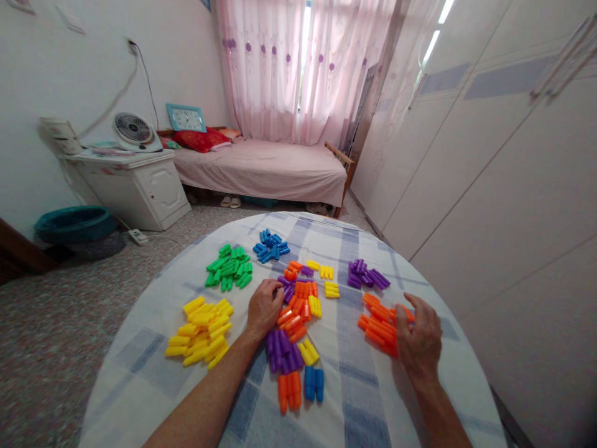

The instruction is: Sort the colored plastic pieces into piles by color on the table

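My left hand rests at the left edge of the mixed middle pile, its fingers curled beside some purple plastic tubes. Whatever those fingers hold, if anything, is hidden. Over the right side of a heap of orange plastic tubes is my right hand, thumb and forefinger apart around an orange tube's end. Between the hands, orange tubes, purple tubes and yellow tubes lie in small groups. Closest to me are a row of orange tubes and a blue pair.
Sorted heaps of yellow, green, blue and purple tubes lie on the round table's checked cloth. Beyond stand a bed, a white cabinet with a fan, and wardrobes at right.
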Available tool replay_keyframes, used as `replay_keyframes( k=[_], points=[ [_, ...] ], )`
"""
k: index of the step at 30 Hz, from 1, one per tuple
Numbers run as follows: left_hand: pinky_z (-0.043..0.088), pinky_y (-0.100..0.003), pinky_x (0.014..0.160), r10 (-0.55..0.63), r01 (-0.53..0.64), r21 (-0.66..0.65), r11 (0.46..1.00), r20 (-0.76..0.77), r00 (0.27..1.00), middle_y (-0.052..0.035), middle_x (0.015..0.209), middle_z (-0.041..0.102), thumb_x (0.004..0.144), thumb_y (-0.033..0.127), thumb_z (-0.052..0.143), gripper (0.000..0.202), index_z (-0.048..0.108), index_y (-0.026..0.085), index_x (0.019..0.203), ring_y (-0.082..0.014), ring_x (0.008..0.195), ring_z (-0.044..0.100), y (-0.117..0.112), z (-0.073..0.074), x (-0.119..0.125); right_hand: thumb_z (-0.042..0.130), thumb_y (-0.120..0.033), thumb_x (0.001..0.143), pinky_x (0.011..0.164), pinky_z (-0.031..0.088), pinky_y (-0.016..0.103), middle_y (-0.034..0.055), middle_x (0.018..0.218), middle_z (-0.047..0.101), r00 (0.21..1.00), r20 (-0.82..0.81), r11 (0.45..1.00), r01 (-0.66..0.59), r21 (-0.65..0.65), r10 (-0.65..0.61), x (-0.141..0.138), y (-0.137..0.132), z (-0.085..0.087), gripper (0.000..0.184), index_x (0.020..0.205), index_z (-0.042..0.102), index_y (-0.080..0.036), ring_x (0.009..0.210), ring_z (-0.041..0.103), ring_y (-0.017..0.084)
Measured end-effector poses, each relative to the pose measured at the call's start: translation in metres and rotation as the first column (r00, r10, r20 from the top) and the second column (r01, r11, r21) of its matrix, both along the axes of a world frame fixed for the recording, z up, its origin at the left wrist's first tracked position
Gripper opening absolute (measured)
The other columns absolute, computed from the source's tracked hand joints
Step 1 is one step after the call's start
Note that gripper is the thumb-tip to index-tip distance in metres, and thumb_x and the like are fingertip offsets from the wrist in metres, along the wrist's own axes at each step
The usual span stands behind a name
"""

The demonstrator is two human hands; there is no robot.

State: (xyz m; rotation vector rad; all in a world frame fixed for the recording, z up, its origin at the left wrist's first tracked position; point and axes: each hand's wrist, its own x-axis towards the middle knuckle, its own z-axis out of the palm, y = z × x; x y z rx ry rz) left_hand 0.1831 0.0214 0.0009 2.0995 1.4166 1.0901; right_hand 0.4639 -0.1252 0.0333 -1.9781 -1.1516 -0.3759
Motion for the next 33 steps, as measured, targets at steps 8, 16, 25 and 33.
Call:
replay_keyframes(
  k=[8, 16, 25, 33],
  points=[
    [0.047, -0.034, 0.09, -0.077, 0.068, 0.115, 0.991, 0.072, 0.994, -0.0051, 0.099, 0.063, 0.086, 0.021, 0.044, 0.019, 0.062, 0.02, 0.093, -0.0181, 0.097, 0.058, -0.011, 0.014, 0.003, 0.042, -0.019, 0.088, 0.096, 0.045, 0.035, 0.0057, 0.112, 0.06, 0.785, -0.148, 0.784, -0.616, -0.076, 0.602, -0.095, 0.012, -0.022, 0.026, 0.11, 0.056, -0.023, 0.108, 0.054, 0.018],
    [0.043, -0.04, 0.098, -0.187, 0.194, 0.179, 0.965, -0.052, 0.981, -0.0068, 0.111, 0.061, 0.083, 0.016, 0.048, 0.024, 0.062, 0.021, 0.102, -0.021, 0.108, 0.054, -0.022, 0.036, 0.023, 0.041, -0.019, 0.085, 0.088, 0.047, 0.037, 0.0058, 0.095, 0.061, 0.802, -0.323, 0.838, -0.543, -0.045, 0.502, -0.097, 0.024, -0.03, 0.018, 0.093, 0.058, -0.021, 0.095, 0.058, 0.02],
    [0.043, -0.043, 0.099, -0.196, 0.198, 0.088, 0.976, -0.034, 0.98, -0.0077, 0.111, 0.063, 0.078, 0.013, 0.049, 0.032, 0.061, 0.019, 0.107, -0.0212, 0.108, 0.055, -0.015, 0.014, 0.029, 0.056, -0.045, 0.078, 0.082, 0.046, 0.041, 0.0096, 0.103, 0.064, 0.896, -0.295, 0.891, -0.401, -0.213, 0.333, -0.115, 0.049, -0.015, 0.039, 0.108, 0.06, -0.02, 0.093, 0.058, 0.026],
    [0.047, -0.039, 0.092, -0.203, 0.201, 0.025, 0.979, 0.12, 0.972, -0.0066, 0.101, 0.066, 0.082, 0.019, 0.048, 0.022, 0.063, 0.019, 0.098, -0.0189, 0.098, 0.06, -0.008, 0.008, 0.016, 0.055, -0.028, 0.075, 0.078, 0.045, 0.035, 0.0059, 0.092, 0.064, 0.902, -0.232, 0.89, -0.411, -0.196, 0.365, -0.118, 0.052, -0.018, 0.021, 0.094, 0.059, -0.021, 0.087, 0.057, 0.022]
  ],
)
